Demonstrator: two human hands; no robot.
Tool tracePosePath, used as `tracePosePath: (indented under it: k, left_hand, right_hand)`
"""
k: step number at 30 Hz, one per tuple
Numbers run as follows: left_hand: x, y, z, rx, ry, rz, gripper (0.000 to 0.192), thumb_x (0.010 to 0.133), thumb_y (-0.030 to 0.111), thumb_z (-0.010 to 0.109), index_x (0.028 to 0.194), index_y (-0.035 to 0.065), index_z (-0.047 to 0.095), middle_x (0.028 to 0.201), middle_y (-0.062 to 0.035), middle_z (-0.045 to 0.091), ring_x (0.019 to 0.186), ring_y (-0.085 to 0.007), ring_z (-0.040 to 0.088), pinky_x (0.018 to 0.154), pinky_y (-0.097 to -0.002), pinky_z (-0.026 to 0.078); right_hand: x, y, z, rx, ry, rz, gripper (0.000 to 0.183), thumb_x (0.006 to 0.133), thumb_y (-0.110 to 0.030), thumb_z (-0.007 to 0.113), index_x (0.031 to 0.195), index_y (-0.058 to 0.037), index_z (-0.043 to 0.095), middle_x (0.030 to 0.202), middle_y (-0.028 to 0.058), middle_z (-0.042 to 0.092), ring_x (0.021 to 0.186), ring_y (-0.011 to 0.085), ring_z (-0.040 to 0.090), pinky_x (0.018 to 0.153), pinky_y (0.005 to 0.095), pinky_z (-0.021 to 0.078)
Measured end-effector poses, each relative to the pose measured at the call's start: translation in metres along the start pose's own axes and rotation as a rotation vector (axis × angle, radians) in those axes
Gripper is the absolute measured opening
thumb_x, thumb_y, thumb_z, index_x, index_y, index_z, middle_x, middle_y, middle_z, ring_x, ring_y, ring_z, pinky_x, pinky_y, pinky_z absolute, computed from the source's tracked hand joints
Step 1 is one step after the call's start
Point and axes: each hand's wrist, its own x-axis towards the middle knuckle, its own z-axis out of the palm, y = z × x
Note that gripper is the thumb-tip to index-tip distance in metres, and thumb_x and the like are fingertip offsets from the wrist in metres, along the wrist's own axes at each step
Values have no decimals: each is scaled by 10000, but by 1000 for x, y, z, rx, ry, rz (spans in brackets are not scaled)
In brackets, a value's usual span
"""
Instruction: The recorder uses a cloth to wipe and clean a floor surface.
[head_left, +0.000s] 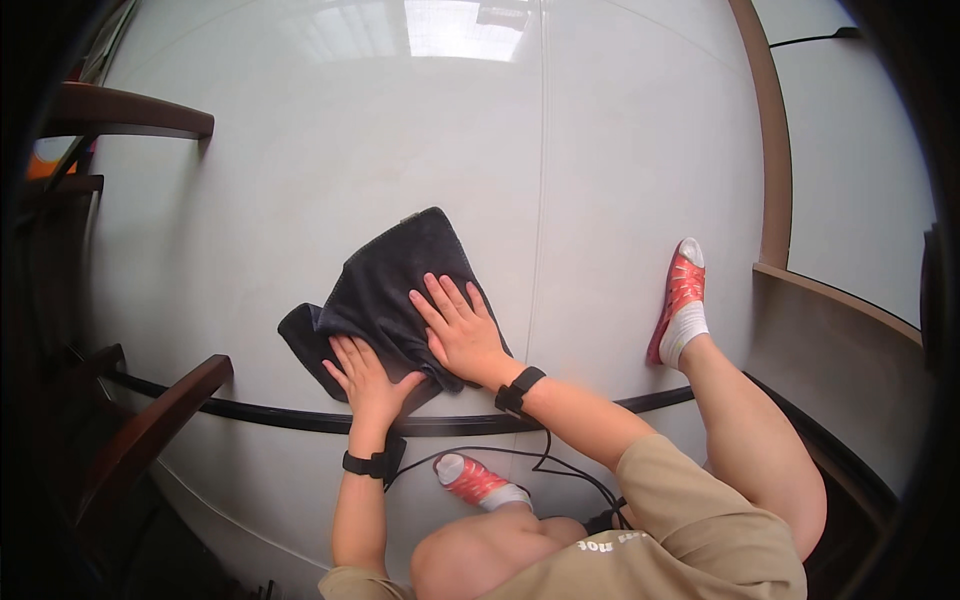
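A dark cloth (397, 262) with a stitched edge and a small tag lies rumpled on the pale glossy floor (300, 187). My right hand (461, 330) rests on its right part with the fingers spread, palm down. On its lower left part lies my left hand (369, 379), also palm down, fingers apart and thumb stretched to the right. The cloth's left corner is folded beside the left fingertips. Neither hand grips the fabric as far as I can see. A black band circles each wrist.
Dark wooden furniture legs (161, 112) stand at the left. A black strip (450, 426) crosses the floor just before me. My feet in red sandals (684, 281) are on either side of it. Black cables (577, 471) hang near my lap. Brown-edged furniture (776, 165) is at the right.
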Motion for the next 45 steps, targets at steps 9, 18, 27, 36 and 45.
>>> tracePosePath:
  k: [9, 18, 27, 36, 45]
  left_hand:
    - [-5, 54, 8, 65, -93, 277, 1205, 553, 523, 815, 1409, -91, 230, 1499, -247, 196, 1430, -385, 105, 1088, -647, 79]
    - [36, 20, -11, 19, 67, 113, 1258, 539, 503, 840, 1457, -38, 172, 1545, -219, 124, 1450, -330, 75, 1116, -593, 83]
    - [134, 29, -66, 30, 165, 83, 1358, 554, 555, 823, 1479, -27, 17, 1564, -205, -35, 1454, -342, -11, 1107, -615, 66]
    - [125, 113, -38, 66, 122, 399, 1309, 592, 618, 766, 1479, -32, 56, 1561, -213, 18, 1454, -337, 19, 1115, -605, 62]
    - [33, 78, 18, 8, 4, 531, 1281, 562, 576, 794, 1503, 54, 99, 1573, -144, 74, 1452, -279, 101, 1123, -586, 80]
  right_hand:
    - [-74, 32, -21, -43, -16, 30, 614, 784, -160, 580, 1385, -149, 453, 1457, 132, 387, 1300, 295, 413, 1030, 521, 337]
    - [42, 36, -17, -18, -6, -265, 526, 818, -237, 534, 1326, -112, 488, 1475, 109, 366, 1329, 262, 382, 1070, 491, 300]
    - [133, 55, -30, -71, 171, -189, 546, 831, -211, 543, 1369, -176, 457, 1471, 103, 373, 1348, 270, 360, 1112, 476, 265]
    - [39, 118, -54, -255, 273, 220, 569, 843, -186, 519, 1403, -188, 422, 1492, 114, 336, 1359, 295, 339, 1115, 496, 239]
    - [-90, 63, -16, -250, 142, 431, 648, 825, -197, 539, 1437, -95, 353, 1518, 203, 236, 1383, 385, 258, 1100, 567, 193]
